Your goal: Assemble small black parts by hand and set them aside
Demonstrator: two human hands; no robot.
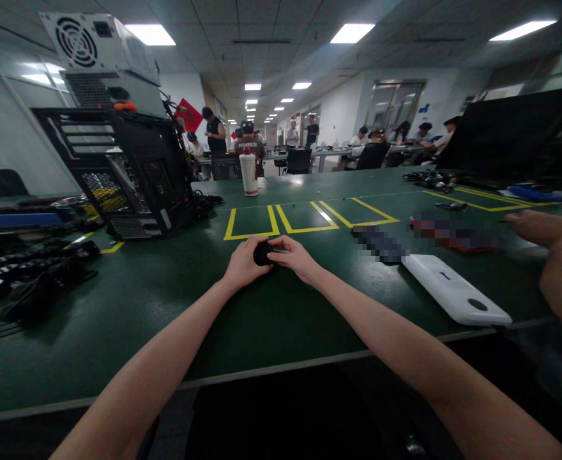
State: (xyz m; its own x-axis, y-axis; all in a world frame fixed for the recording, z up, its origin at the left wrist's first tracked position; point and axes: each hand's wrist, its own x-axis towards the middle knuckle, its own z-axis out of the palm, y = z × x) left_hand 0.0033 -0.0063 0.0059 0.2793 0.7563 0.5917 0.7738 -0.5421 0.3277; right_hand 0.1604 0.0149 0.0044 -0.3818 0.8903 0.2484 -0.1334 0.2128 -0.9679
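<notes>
Together, hands (243, 263) (295, 257) hold something black (262, 253) — perhaps round.

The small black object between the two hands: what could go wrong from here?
The small black object, held between the left hand and the right hand, might slip and roll on the green table.

The white device lies near the front edge, beside the right forearm, so a careless arm movement could push it off.

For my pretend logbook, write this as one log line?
left hand: holding black object | right hand: touching it | below: green table
</notes>
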